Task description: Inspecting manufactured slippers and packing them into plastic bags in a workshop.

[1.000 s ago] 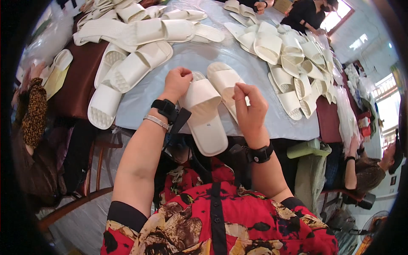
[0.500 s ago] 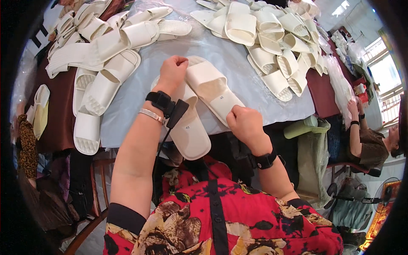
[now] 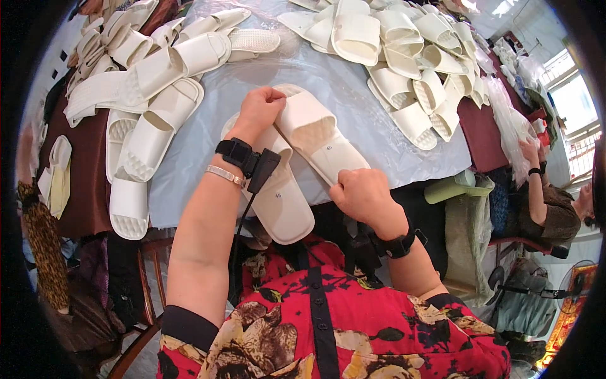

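Two cream slide slippers lie crossed in a V at the table's front edge. The right slipper [image 3: 319,129] slants from its toe at the upper left to its heel at the lower right. My left hand [image 3: 259,112] is closed, fingers pinched at that slipper's edge near the toe. My right hand [image 3: 364,197] is closed on the heel end, hiding its tip. Beneath my left wrist, the left slipper [image 3: 284,211] points its heel toward me past the table edge; my left hand and wrist hide much of its strap.
Loose cream slippers [image 3: 148,66] are heaped at the left, and another pile [image 3: 404,47] fills the far right. A plastic-covered pale sheet [image 3: 240,69] lies over the brown table. A light green scoop-like container [image 3: 451,187] sits below the right edge. Another person [image 3: 549,208] works farther right.
My right hand has shifted slightly down and left along the heel of the right slipper. My left hand stays pinched at the toe edge, having moved only a little.
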The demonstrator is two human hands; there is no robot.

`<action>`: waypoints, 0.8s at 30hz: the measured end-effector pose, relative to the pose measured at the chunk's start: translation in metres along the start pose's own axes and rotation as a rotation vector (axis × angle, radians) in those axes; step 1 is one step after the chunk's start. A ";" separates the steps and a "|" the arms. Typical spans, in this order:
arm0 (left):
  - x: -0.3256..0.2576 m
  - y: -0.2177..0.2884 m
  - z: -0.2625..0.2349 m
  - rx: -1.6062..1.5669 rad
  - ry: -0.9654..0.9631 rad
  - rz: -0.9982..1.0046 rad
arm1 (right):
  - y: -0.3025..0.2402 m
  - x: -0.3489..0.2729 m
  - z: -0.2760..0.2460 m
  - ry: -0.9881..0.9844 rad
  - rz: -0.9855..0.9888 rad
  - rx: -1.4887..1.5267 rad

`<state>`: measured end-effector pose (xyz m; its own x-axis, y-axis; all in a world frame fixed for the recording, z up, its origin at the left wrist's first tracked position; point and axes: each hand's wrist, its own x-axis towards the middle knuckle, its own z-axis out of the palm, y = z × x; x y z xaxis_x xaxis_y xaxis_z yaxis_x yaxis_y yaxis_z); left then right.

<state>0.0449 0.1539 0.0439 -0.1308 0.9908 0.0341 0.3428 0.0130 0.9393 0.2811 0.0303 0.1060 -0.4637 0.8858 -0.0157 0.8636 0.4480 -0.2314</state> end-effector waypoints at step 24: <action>-0.005 0.006 -0.010 -0.189 -0.150 -0.179 | -0.001 0.043 0.007 -0.012 -0.142 -0.069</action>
<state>0.0378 0.1473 0.0525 -0.0299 0.9841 -0.1753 0.1458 0.1778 0.9732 0.2585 0.0671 0.0990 -0.5843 0.8115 0.0005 0.8004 0.5764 -0.1643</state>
